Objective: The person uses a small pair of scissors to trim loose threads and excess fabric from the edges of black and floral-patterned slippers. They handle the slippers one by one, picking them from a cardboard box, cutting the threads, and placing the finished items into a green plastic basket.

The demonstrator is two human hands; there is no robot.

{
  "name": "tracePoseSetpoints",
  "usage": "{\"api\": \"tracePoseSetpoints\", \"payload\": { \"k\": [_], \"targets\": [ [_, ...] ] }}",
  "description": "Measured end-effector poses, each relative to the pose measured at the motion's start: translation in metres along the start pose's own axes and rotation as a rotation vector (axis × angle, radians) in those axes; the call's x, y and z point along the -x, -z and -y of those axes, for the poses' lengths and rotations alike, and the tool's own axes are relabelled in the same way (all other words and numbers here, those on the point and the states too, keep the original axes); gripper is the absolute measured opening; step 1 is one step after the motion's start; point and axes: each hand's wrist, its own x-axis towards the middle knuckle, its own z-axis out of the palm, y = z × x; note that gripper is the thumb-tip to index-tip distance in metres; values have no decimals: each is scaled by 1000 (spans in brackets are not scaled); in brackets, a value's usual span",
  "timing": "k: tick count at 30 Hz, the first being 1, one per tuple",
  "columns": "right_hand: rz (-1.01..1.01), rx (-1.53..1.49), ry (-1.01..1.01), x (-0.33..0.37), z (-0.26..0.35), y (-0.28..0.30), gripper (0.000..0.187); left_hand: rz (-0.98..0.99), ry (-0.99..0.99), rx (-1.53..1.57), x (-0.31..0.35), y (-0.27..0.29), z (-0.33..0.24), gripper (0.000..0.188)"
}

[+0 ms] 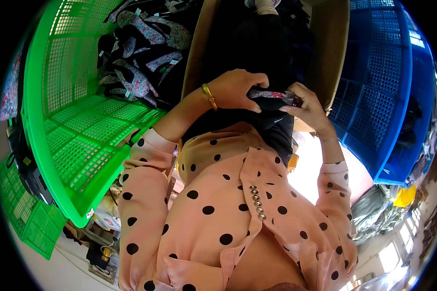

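Hands: 2, both the wearer's own. Held piece: 1, a floral-and-black fabric piece (pixel 268 100), folded or curved, floral strip on the upper side, black below; exact item type can't be told. It is held up over the lap, in front of the cardboard box.

Left hand (pixel 234 89): half curled, thumb apart from the fingers, clamped around the piece's left end. Right hand (pixel 307 105): more closed, thumb and fingers pinching the right end. Hands near each other, not touching, piece spanning between them. Something small, dark and shiny at the right fingertips, too small to tell.

Bangle: 1, gold (pixel 209 96), left wrist. Thin bracelet (pixel 327 139): 1, right wrist.

Cardboard box (pixel 333 39): 1, beyond the hands; interior dark, dark items inside, count can't be told. Large green plastic crate (pixel 73 206): 1, tilted, at left. Heap of floral-and-black pieces (pixel 177 35) beside its mesh wall, overlapping, many, no exact count; several white tags. Smaller green crate (pixel 43 237): 1, lower left. Blue plastic crate (pixel 369 114) at right, at least 1. Yellow item (pixel 404 196): 1, beside clear crinkled plastic (pixel 369 213).

Blouse (pixel 206 189): pink, black dots, 6 metal rings down the placket.
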Motion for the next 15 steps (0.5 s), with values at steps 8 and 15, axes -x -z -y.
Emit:
{"api": "tracePoseSetpoints", "payload": {
  "k": [8,15],
  "targets": [
    [-203,188,99,-10,-5,-15,31,-325,-25,-334,-3,-18,6,38],
    [-488,305,63,-17,-8,-26,29,-487,-147,-402,-13,-15,6,32]
  ]
}}
